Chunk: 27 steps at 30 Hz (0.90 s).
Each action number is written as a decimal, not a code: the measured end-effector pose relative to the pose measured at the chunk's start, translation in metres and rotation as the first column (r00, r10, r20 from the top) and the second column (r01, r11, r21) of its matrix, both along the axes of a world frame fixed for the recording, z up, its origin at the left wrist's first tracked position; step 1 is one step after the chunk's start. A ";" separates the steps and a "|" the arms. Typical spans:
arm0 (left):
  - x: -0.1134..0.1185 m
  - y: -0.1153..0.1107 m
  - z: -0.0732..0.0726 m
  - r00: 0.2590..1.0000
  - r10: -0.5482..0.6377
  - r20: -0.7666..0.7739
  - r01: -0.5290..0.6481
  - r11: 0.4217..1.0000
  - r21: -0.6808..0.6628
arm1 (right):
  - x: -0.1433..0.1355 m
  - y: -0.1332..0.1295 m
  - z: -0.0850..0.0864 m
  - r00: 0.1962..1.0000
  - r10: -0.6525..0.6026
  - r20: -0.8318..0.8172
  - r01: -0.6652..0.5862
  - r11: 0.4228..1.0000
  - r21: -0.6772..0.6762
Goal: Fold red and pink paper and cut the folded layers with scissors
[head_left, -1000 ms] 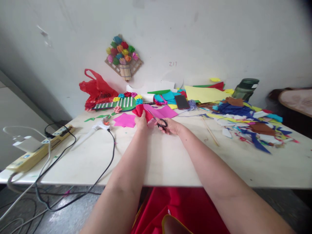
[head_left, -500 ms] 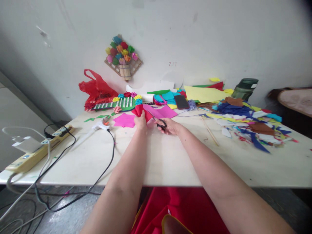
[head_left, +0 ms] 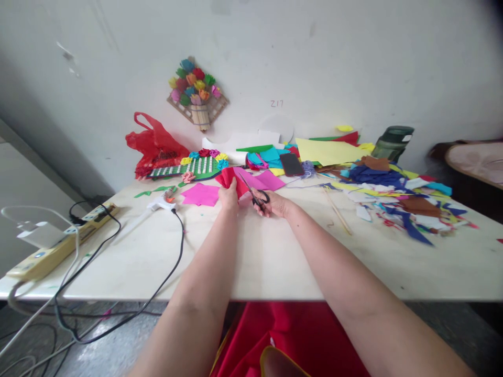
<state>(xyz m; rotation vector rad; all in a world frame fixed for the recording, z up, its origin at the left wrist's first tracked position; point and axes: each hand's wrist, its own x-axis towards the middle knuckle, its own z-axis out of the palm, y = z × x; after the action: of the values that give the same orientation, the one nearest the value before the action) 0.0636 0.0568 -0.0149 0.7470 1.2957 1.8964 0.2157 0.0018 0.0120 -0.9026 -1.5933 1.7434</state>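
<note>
Red paper [head_left: 225, 177] is gripped between the thumb and fingers of my left hand [head_left: 229, 196]. My right hand [head_left: 271, 204] has its fingers in the black handles of a pair of scissors [head_left: 260, 198], whose blades point up and left at the red paper's right side. One pink sheet [head_left: 200, 194] lies on the table left of my left hand. Another pink sheet [head_left: 269, 180] lies just beyond the scissors. The exact contact between blades and paper is too small to tell.
A white glue gun [head_left: 162, 202] with a black cord and a power strip [head_left: 63, 241] are at the left. Behind lie paper flowers, a red bag [head_left: 155, 141] and a phone [head_left: 291, 165]. A scrap heap [head_left: 408, 193], a stick [head_left: 337, 210] and a bottle [head_left: 393, 142] stand or lie right.
The scissors have tilted a little and their handles look wider apart. The red paper and my left hand have shifted slightly to the right.
</note>
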 end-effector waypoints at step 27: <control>-0.002 -0.002 0.001 0.999 0.030 0.027 -0.029 0.999 -0.031 | -0.005 -0.004 0.001 0.998 -0.053 -0.047 0.052 0.999 -0.011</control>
<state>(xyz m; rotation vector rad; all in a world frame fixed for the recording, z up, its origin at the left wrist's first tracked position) 0.0619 0.0551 -0.0138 0.6877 1.3223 1.8999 0.2108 -0.0024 0.0130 -0.8938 -1.5191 1.7248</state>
